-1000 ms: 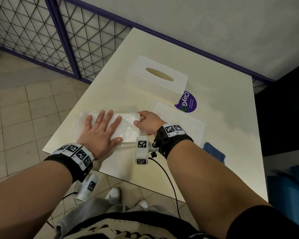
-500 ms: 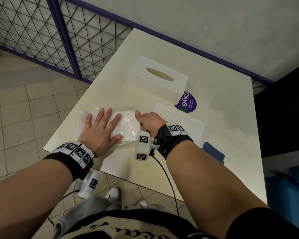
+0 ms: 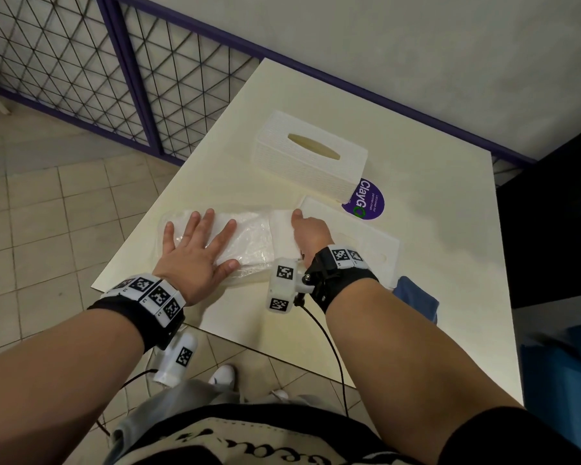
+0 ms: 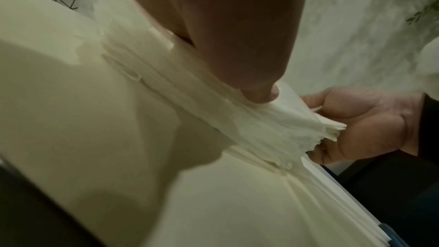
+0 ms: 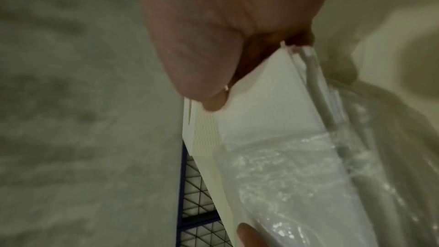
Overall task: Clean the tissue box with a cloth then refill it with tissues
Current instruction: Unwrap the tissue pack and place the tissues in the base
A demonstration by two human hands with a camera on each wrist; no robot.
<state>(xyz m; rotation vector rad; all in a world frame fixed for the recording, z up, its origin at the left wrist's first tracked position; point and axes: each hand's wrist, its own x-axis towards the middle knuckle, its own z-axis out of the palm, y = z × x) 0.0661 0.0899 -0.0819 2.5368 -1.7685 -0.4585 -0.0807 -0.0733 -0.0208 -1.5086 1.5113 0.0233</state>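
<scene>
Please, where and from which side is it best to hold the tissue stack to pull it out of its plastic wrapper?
Probably at the bare end of the tissue stack that sticks out of the plastic wrapper, coming from the right. The right hand grips there, while the left hand lies flat on the wrapper, holding it to the table.

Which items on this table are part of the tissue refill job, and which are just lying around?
In the job:
- tissue box, white, slot up
- plastic tissue pack, pressed flat by the left hand
- tissue stack, its end gripped by the right hand
- flat white panel, probably the box base
- blue cloth

Lying about:
- purple sticker on the table
</scene>
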